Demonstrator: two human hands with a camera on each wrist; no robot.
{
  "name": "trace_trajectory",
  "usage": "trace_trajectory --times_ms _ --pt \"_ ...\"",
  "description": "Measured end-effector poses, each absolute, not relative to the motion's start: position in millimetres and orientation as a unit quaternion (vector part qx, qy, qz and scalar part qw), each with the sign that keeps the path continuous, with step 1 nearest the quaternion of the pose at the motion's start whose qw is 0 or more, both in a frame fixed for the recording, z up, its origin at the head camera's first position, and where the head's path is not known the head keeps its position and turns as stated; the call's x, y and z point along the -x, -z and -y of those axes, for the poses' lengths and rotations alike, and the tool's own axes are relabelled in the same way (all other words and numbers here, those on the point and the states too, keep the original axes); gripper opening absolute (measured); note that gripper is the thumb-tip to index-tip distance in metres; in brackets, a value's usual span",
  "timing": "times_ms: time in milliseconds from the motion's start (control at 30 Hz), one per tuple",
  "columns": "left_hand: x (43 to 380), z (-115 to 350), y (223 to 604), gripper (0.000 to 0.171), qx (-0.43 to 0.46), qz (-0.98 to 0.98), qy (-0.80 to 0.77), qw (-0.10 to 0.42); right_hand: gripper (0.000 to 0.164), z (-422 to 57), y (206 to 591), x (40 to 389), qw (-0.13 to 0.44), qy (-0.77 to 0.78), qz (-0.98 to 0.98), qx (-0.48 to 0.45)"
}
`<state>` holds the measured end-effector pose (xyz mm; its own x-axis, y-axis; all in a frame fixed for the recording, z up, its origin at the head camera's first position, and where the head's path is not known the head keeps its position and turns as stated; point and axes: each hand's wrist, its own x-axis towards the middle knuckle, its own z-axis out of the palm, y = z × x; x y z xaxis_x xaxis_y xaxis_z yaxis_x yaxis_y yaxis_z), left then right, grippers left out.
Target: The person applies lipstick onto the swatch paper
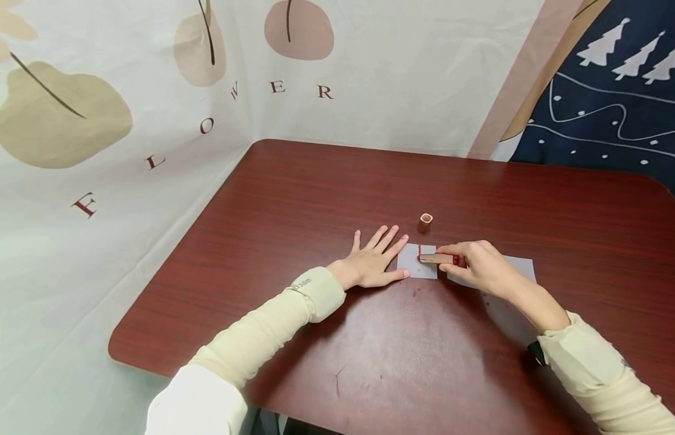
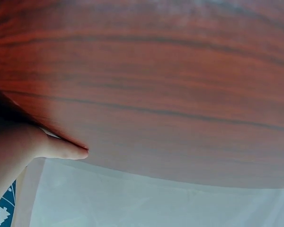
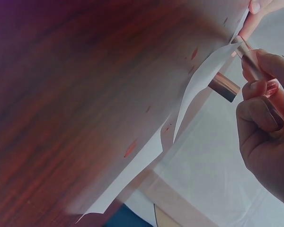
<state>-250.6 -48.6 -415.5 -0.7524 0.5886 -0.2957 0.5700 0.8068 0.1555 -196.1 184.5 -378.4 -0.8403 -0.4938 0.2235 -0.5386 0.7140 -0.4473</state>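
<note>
Head view has the copper-coloured lipstick point(image 1: 436, 258) in your right hand point(image 1: 486, 266), held low over a small white paper point(image 1: 419, 270) with its far end at a short red line point(image 1: 419, 250). Whether that end touches the paper, you cannot tell from here. Your thumb and fingers pinch the lipstick near its red part, and the right wrist view shows fingers curled round it.

Your left hand point(image 1: 372, 266) lies palm down on the table point(image 1: 315, 205) with its fingers spread and grips nothing. Its thumb tip rests on the lower left of the small paper, and its index fingertip is just beside the upper left corner. The left wrist view catches only part of that hand at its left side, with wood grain filling most of the rest.

Just beyond the paper, a copper-coloured cap point(image 1: 425, 225) stands upright, its hollow end facing up. A second white sheet point(image 1: 524, 266) lies to the right, partly hidden under your right hand. From the right wrist, the edge of the nearer sheet point(image 3: 132, 175) curls a little, and small reddish marks point(image 3: 194, 53) show on the dark wood.

Pale yellow-green sleeves point(image 1: 272, 326) cover both your forearms. Behind the table hangs a white cloth point(image 1: 402, 72) with the letters of FLOWER spread across it; at the far right is a dark blue cloth point(image 1: 587, 109) printed with white trees.
</note>
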Motion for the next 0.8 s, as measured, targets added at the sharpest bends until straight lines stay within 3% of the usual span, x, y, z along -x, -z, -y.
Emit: trace_trajectory --times_ms 800 --pt "249.4 48.9 409.6 0.076 -0.311 -0.934 -0.028 0.175 0.028 -185.8 378.1 196.5 0.046 -0.255 0.924 -0.28"
